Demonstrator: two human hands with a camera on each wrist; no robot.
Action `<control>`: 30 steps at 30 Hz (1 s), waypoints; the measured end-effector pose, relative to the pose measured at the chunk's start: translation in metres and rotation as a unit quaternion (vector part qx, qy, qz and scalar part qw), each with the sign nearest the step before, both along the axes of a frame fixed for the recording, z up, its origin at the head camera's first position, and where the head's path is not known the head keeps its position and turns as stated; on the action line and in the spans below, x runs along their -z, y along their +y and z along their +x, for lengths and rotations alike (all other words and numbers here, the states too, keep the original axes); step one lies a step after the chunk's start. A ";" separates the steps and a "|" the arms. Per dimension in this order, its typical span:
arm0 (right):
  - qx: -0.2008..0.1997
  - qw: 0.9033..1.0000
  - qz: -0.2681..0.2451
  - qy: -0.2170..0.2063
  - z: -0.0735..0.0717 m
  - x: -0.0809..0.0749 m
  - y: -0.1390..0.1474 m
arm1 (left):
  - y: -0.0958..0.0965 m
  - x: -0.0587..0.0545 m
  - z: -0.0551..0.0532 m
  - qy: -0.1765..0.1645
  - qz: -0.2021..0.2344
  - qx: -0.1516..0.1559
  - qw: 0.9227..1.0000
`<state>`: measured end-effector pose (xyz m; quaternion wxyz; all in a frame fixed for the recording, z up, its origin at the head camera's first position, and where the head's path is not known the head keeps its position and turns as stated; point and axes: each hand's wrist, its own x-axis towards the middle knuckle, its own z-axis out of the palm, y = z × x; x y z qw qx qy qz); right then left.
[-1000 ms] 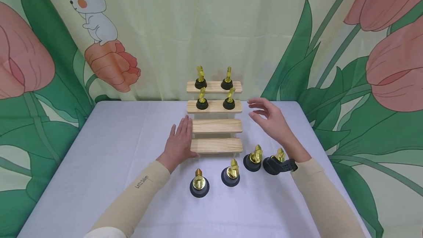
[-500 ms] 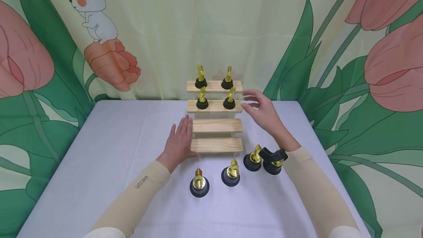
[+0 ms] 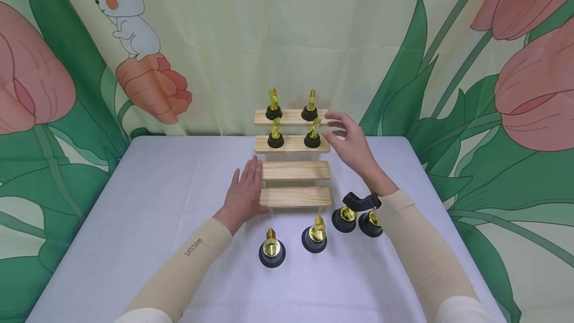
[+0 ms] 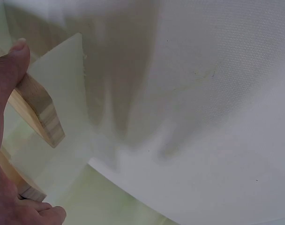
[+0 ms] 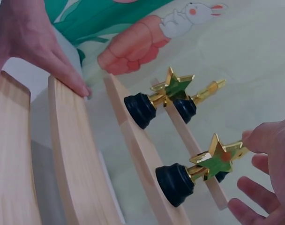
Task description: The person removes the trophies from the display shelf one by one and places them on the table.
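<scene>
Boards point(image 3: 296, 170) of pale wood, 4 of them, rise in steps toward the far curtain point(image 3: 215, 39), which is printed with tulips and a white rabbit. On the farthest board point(image 3: 291, 118) stand 2 upright trophies point(image 3: 273, 113) with black bases and gold tops; on the next board nearer stand 2 more, a left trophy point(image 3: 275, 140) and a right trophy point(image 3: 312, 140), whose tops show as gold stars from the right wrist.

Right hand point(image 3: 352, 146) hangs just to the right of these 4, nearest the right trophy. Its fingers and thumb are apart and loosely bent; I cannot tell whether the thumb touches the gold tip it overlaps.

Left hand point(image 3: 242, 194) rests against the left ends of the 2 near boards, its fingers straight and mostly together, its thumb spread right to the nearest board point(image 3: 296, 197). A pale translucent panel point(image 4: 63, 79) shows beneath the board ends in the left wrist view.

On the white tablecloth point(image 3: 148, 203), near the rack, stand 4 larger-looking table trophies point(image 3: 271, 253), spread from left to right. A black band point(image 3: 362, 202) at the right wrist partly hides the 2 on the right, which stand just beside each other.
</scene>
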<state>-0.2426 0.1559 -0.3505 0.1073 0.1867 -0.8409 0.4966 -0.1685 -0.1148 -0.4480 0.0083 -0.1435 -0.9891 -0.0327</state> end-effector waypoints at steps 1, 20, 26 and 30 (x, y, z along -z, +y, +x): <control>0.002 1.000 -0.001 0.001 0.000 0.000 -0.002 | 0.000 0.000 0.000 0.001 0.000 0.000 1.000; 0.017 0.999 -0.001 -0.027 -0.011 0.007 -0.023 | 0.000 -0.002 0.001 0.006 -0.012 0.003 1.000; 0.009 0.999 -0.026 -0.026 -0.012 0.008 -0.027 | 0.000 -0.001 0.001 0.014 -0.018 0.004 1.000; 0.005 0.999 -0.034 -0.024 -0.013 0.010 -0.027 | 0.001 -0.001 0.001 0.017 -0.017 0.003 1.000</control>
